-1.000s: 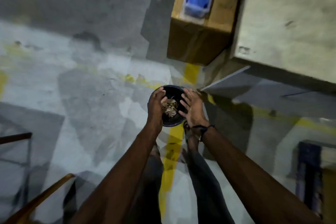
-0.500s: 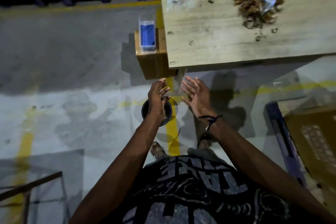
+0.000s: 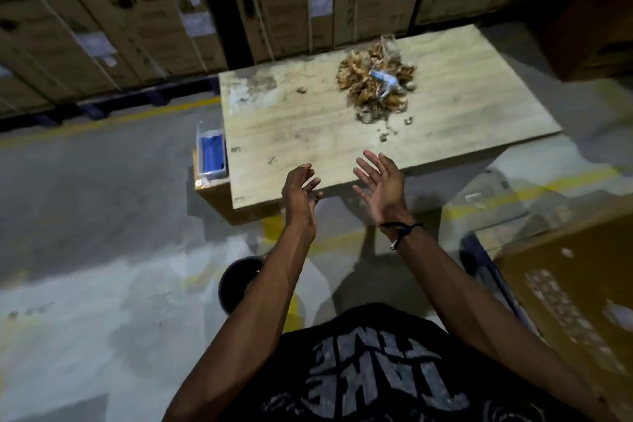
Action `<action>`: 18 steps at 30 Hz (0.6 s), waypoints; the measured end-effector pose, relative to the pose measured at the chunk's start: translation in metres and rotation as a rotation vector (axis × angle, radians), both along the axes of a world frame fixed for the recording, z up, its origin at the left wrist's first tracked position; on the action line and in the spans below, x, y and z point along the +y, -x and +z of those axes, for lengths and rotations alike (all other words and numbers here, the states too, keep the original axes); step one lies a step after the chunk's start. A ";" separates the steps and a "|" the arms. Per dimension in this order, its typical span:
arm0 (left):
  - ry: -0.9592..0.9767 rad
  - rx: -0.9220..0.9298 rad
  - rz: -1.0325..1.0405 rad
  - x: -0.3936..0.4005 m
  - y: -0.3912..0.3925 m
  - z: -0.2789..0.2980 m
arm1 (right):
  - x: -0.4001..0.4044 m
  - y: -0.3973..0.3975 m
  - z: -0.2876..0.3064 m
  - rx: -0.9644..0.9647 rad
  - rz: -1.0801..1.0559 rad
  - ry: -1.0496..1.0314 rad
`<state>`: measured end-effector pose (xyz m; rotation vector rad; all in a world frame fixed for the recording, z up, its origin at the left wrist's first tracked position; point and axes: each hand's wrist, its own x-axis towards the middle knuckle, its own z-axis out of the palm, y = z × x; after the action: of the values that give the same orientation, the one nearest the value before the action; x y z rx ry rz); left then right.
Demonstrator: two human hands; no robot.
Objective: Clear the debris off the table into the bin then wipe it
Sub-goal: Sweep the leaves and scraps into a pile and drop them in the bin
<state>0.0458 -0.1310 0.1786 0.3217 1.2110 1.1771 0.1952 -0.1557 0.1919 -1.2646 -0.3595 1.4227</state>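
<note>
— Once he'd straightened from the bin [image 3: 236, 279], were his hands empty?
— Yes; left hand [image 3: 301, 193] loosely curled, right hand [image 3: 382, 187] wide, both raised toward debris [image 3: 375, 86] at one o'clock on the table [image 3: 291, 127].

Pretty dim, yellowish light overall, soft shadows are thrown under the table [image 3: 445, 120] onto the floor [image 3: 102, 202], straight edges are bent by wide-angle distortion, and the stacked boxes [image 3: 137, 10] are smeared slightly by blur.
</note>
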 end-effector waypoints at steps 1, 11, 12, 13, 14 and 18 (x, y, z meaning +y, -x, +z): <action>-0.008 0.012 -0.006 0.009 -0.013 0.001 | 0.006 -0.014 0.000 0.000 -0.006 -0.004; -0.055 0.151 -0.063 0.115 -0.100 -0.006 | 0.100 -0.124 -0.022 -0.057 -0.061 0.025; -0.061 0.166 -0.076 0.129 -0.107 -0.011 | 0.111 -0.130 -0.026 -0.080 -0.057 0.027; -0.068 0.177 -0.089 0.143 -0.115 -0.016 | 0.123 -0.135 -0.029 -0.112 -0.053 0.024; -0.065 0.193 -0.105 0.157 -0.124 -0.022 | 0.134 -0.140 -0.032 -0.145 -0.050 0.022; -0.061 0.262 -0.176 0.202 -0.158 -0.047 | 0.177 -0.156 -0.046 -0.227 -0.037 0.077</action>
<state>0.2035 0.0713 0.1318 0.6316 1.3441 1.0423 0.3512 0.0209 0.1462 -1.4937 -0.4352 1.2746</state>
